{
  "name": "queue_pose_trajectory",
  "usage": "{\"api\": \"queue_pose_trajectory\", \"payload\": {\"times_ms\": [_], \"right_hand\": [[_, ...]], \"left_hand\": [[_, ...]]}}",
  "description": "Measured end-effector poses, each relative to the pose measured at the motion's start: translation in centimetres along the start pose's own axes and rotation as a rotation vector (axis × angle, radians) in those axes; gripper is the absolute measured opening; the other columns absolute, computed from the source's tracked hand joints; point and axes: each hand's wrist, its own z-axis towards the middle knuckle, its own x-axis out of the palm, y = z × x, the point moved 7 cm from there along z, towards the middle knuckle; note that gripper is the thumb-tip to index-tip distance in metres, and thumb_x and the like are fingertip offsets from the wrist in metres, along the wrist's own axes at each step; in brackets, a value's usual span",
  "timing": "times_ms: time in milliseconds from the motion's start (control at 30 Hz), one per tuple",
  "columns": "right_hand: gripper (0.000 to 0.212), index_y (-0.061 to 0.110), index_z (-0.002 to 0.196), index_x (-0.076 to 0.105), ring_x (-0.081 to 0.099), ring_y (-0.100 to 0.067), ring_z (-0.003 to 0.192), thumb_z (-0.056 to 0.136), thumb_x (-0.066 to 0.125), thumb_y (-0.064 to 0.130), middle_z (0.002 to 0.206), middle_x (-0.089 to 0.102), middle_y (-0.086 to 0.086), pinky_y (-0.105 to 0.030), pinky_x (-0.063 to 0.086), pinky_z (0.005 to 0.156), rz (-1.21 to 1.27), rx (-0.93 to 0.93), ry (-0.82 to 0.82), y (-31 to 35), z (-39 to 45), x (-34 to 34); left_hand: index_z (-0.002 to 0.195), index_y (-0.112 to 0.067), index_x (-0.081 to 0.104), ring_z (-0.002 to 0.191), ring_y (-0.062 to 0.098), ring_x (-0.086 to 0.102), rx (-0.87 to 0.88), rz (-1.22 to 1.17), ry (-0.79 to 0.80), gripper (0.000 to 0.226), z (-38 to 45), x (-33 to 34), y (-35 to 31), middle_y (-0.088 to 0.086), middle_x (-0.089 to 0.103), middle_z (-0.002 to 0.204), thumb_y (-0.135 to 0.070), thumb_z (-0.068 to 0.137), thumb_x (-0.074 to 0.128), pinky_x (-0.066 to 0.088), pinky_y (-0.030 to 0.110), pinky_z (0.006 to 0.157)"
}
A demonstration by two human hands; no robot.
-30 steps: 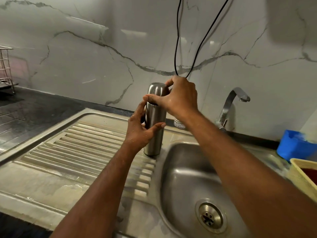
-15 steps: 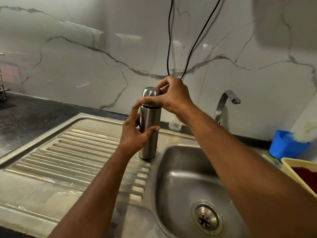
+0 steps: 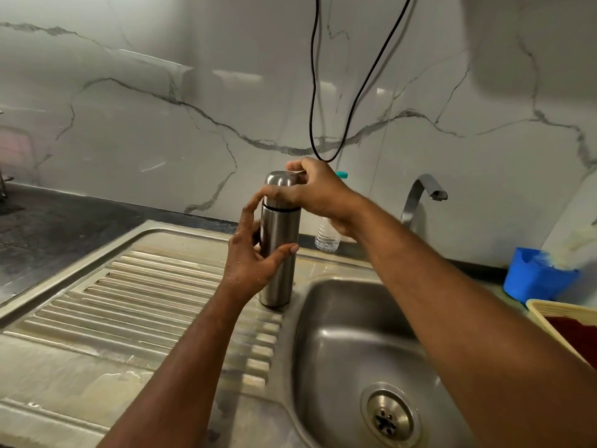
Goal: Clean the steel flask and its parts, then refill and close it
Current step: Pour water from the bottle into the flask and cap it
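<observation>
The tall cylindrical brushed-steel flask (image 3: pixel 278 250) is stood upright on the ribbed stainless-steel draining board (image 3: pixel 135 305), just beside the rim of the round steel sink basin (image 3: pixel 349 344). Its body is held by the left hand (image 3: pixel 253 253), with the thumb curled across the front and the fingers round the far side; water droplets are seen on that hand. The domed steel cap (image 3: pixel 280 185) is gripped from the right by the right hand (image 3: pixel 318 192), fingers and thumb wrapped round it. A thin dark gap is visible between cap and body — so the cap is judged to be seated but not fully tightened, though whether it is being screwed on or off cannot be told. Whether washing and refilling are already done is not shown; the flask's contents are hidden. Nothing is seen in the basin but the drain strainer (image 3: pixel 386 421). A clear plastic bottle (image 3: pixel 327 234) is stood behind the flask, a blue plastic tub (image 3: pixel 536 276) is set near the curved steel tap (image 3: pixel 420 195), and something dark red is held in a cream woven basket (image 3: pixel 549 310).
</observation>
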Motion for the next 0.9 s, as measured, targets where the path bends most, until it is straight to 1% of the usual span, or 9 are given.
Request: {"api": "queue_pose_trajectory", "payload": {"times_ms": [33,100,233,367,467,567,700,800,900], "right_hand": [[0.08,0.011,0.15,0.044,0.057,-0.018,0.121,0.084,0.084,0.03,0.135,0.058,-0.005,-0.038,0.053,0.103,0.045,0.003,0.053,-0.3,0.0,0.1],[0.074,0.01,0.147,0.05,0.06,-0.018,0.12,0.083,0.085,0.018,0.132,0.063,-0.005,-0.037,0.054,0.103,0.045,-0.038,-0.001,-0.4,-0.2,-0.3],[0.074,0.012,0.125,0.062,0.064,-0.012,0.102,0.067,0.095,0.042,0.112,0.068,0.002,-0.027,0.056,0.087,-0.142,-0.088,-0.279,0.4,-0.8,-0.8],[0.073,0.015,0.113,0.058,0.066,-0.012,0.09,0.064,0.091,0.058,0.101,0.069,0.002,-0.028,0.057,0.078,-0.246,-0.098,-0.423,0.9,-1.3,0.0],[0.073,0.017,0.116,0.056,0.067,-0.014,0.094,0.066,0.09,0.057,0.106,0.069,0.001,-0.031,0.059,0.083,-0.205,-0.078,-0.398,0.6,-1.3,0.4],[0.078,0.018,0.125,0.054,0.065,-0.016,0.101,0.067,0.091,0.053,0.114,0.066,-0.001,-0.033,0.058,0.086,-0.072,0.006,-0.32,-0.8,-1.8,0.0],[0.074,0.019,0.141,0.05,0.064,-0.019,0.11,0.078,0.088,0.031,0.121,0.064,-0.003,-0.044,0.058,0.092,0.14,0.105,-0.083,-3.7,-3.0,0.3],[0.065,0.017,0.14,0.052,0.068,-0.023,0.111,0.083,0.081,0.008,0.12,0.069,-0.006,-0.054,0.058,0.096,0.187,0.158,0.01,-6.9,-4.0,1.5],[0.067,0.02,0.135,0.058,0.066,-0.019,0.115,0.076,0.09,0.017,0.124,0.069,0.0,-0.051,0.058,0.098,0.174,0.132,0.001,-9.2,-4.3,4.1]], "left_hand": [[0.16,-0.05,0.02,0.113,0.004,0.067,-0.003,0.001,0.003,0.11,0.0,0.0,0.2,-0.008,0.066,0.129,-0.022,0.08,0.09,0.055,0.009,0.078],[0.16,-0.046,0.023,0.114,0.008,0.068,-0.003,0.005,-0.003,0.107,0.0,0.0,0.3,-0.007,0.067,0.126,-0.022,0.08,0.09,0.056,0.01,0.077],[0.159,-0.042,0.025,0.11,0.008,0.069,0.006,0.052,-0.034,0.103,0.2,0.0,0.3,-0.001,0.068,0.127,-0.024,0.08,0.09,0.059,0.014,0.076],[0.156,-0.044,0.025,0.097,0.017,0.072,-0.011,0.1,-0.089,0.104,0.1,-0.7,0.5,0.0,0.07,0.106,-0.028,0.078,0.092,0.066,0.042,0.083],[0.155,-0.042,0.028,0.103,0.01,0.07,-0.036,0.062,-0.054,0.104,0.1,-0.7,0.6,-0.01,0.067,0.109,-0.028,0.076,0.094,0.063,0.042,0.093],[0.155,-0.042,0.029,0.115,0.012,0.069,-0.072,0.013,0.002,0.109,0.3,-0.6,0.9,-0.004,0.07,0.121,-0.031,0.071,0.097,0.061,0.042,0.098],[0.149,-0.038,0.042,0.117,0.014,0.067,-0.153,0.053,0.083,0.103,0.2,-1.5,1.3,-0.002,0.069,0.124,-0.027,0.064,0.101,0.059,0.036,0.096],[0.141,-0.027,0.056,0.116,0.018,0.067,-0.306,0.051,0.219,0.092,-0.6,-2.3,2.5,-0.001,0.069,0.123,-0.012,0.061,0.1,0.059,0.043,0.097],[0.13,-0.023,0.065,0.111,0.022,0.071,-0.377,0.093,0.279,0.081,-1.6,-2.7,3.9,-0.001,0.071,0.12,-0.005,0.06,0.099,0.065,0.041,0.087]]}}
